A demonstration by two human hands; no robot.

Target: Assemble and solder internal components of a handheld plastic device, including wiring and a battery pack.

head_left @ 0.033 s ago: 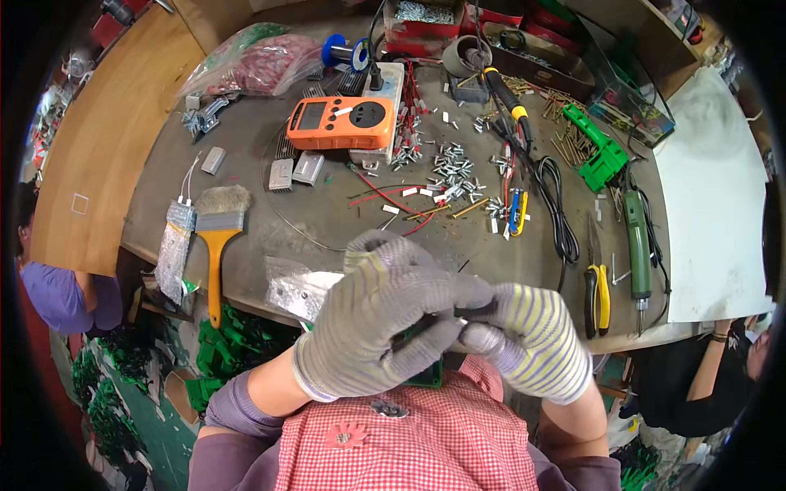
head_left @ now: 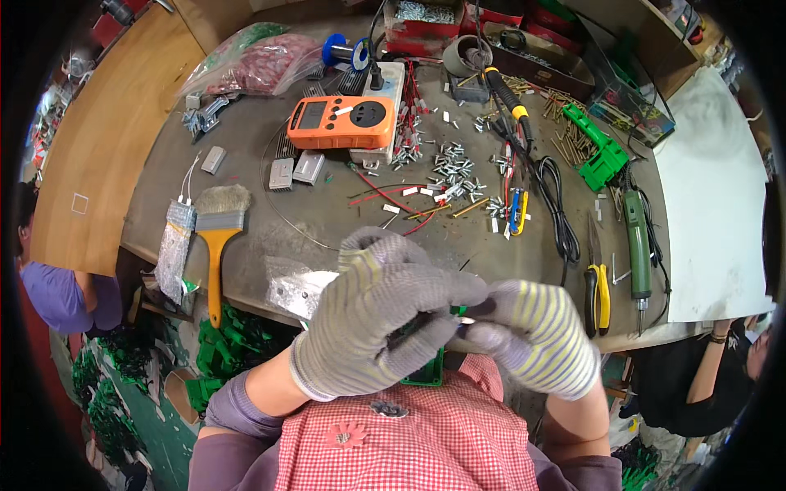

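Both my hands, in striped grey work gloves, meet at the table's front edge above my checked apron. My left hand [head_left: 381,315] is closed around a green plastic part [head_left: 424,375], most of which the glove hides. Fingertips of my right hand [head_left: 532,335] are pinched at the end of that part, by a tiny whitish piece [head_left: 465,320] too small to name. Behind my left hand lies a clear plastic bag [head_left: 296,288] with small metal pieces. Farther off, loose silvery screws [head_left: 454,170] and red wires [head_left: 385,195] are scattered.
An orange meter [head_left: 342,123] stands at the back. To the left are a paintbrush [head_left: 217,245] and a bubble-wrapped piece [head_left: 175,250]. Pliers [head_left: 598,286], a green electric screwdriver [head_left: 637,245], a black cord [head_left: 557,213] and a green housing [head_left: 596,151] lie right. Two people sit at the sides.
My right hand has shifted slightly right and my left slightly left. A bit more green shows between the fingertips.
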